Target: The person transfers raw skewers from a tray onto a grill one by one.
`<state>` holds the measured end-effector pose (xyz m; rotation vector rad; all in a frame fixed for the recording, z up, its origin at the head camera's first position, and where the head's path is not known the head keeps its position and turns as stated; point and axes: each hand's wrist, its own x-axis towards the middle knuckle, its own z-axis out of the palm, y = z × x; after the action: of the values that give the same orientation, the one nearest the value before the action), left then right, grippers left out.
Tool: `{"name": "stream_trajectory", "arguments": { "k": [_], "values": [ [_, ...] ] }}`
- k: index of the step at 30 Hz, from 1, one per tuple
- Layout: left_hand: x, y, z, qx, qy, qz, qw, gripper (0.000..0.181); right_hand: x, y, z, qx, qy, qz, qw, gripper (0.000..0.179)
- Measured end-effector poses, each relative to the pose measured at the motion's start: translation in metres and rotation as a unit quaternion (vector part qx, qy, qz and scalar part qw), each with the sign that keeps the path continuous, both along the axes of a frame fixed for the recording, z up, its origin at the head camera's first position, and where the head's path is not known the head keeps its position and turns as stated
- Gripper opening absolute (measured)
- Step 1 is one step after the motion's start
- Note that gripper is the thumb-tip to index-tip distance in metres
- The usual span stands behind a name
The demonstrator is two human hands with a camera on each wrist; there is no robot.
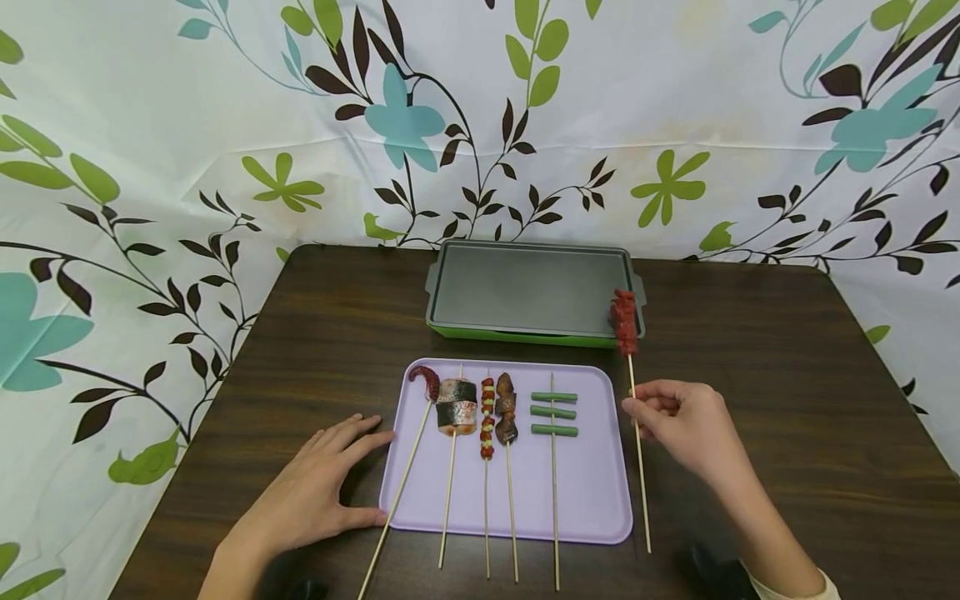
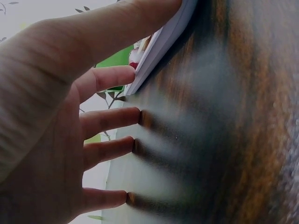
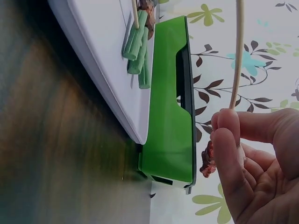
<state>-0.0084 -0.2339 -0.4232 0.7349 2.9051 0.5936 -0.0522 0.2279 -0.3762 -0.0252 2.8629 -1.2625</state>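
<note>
Between thumb and fingers my right hand (image 1: pixel 686 421) pinches the stick of a red meat skewer (image 1: pixel 625 325), raised right of the tray; its meat overlaps the grill's right edge in the head view. My left hand (image 1: pixel 315 483) lies with fingers spread at the left edge of a lilac tray (image 1: pixel 592 492), thumb and index at the rim, other fingertips on the table. On the tray, left to right, lie a tentacle skewer (image 1: pixel 426 382), a fish skewer (image 1: pixel 457 407), a thin red-and-green skewer (image 1: pixel 487 417), a brown meat skewer (image 1: pixel 506 408) and a green-stalk skewer (image 1: pixel 554 414).
Behind the tray stands a grill with a flat grey plate (image 1: pixel 532 287) and a green base (image 1: pixel 525 337). Several sticks reach past the tray's front edge. The dark wood table (image 1: pixel 772 375) meets a leaf-patterned cloth (image 1: pixel 525 167) at the back.
</note>
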Motion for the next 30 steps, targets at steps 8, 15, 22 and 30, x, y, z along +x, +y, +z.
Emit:
{"name": "stream_trajectory", "arguments": {
  "k": [8,15,22,30],
  "values": [
    [0.000,-0.001,-0.001,0.000,-0.001,-0.001,1.0000,0.092,-0.018,0.001,0.000,0.015,0.002,0.003,0.9999,0.019],
    [0.000,-0.001,-0.001,0.000,0.002,-0.002,1.0000,0.092,-0.030,0.003,0.000,0.019,-0.003,0.007,0.9998,0.021],
    [0.000,-0.001,-0.001,0.001,0.004,-0.004,1.0000,0.092,-0.040,0.004,0.002,0.012,-0.009,0.017,0.9997,0.020],
    [0.000,-0.001,-0.001,0.001,0.002,0.000,1.0000,0.092,-0.049,0.008,0.001,-0.002,-0.025,0.016,0.9996,0.023]
  ]
}}
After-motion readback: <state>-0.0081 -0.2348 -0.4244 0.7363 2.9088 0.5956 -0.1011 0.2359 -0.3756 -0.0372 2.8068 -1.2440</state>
